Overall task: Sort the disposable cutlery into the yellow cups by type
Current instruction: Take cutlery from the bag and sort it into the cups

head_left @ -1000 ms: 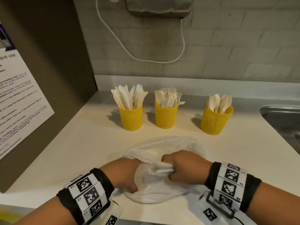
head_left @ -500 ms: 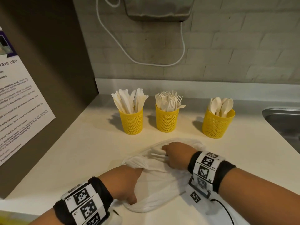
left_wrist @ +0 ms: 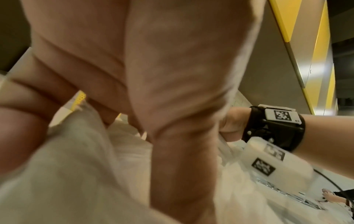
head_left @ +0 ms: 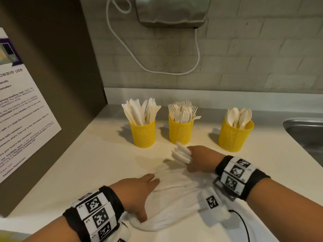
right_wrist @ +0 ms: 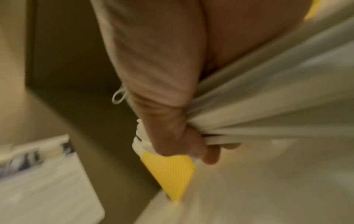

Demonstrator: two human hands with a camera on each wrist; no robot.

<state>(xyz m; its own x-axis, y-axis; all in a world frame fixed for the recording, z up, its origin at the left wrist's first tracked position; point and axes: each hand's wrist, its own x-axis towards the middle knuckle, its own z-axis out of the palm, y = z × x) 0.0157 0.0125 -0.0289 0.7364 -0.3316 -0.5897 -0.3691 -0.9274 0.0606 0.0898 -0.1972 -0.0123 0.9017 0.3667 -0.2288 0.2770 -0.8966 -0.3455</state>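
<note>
Right hand (head_left: pixel 201 158) clamped on a bundle of white cutlery (head_left: pixel 180 153) just short of 3 cups (head_left: pixel 180 131), left hand (head_left: pixel 138 191) flat, fingers straight, on the bag (head_left: pixel 176 199); best checked for type before dropping.

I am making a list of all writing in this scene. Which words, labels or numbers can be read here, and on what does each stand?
"owave use": heading on the white notice on the brown panel at left, its start cut off by the picture's edge.
Smaller lines on the notice: too blurred to read with certainty.
Left wristband and right wristband: black-and-white square code markers with tiny labels, too small to read.
Yellow cups: no writing visible.
</note>
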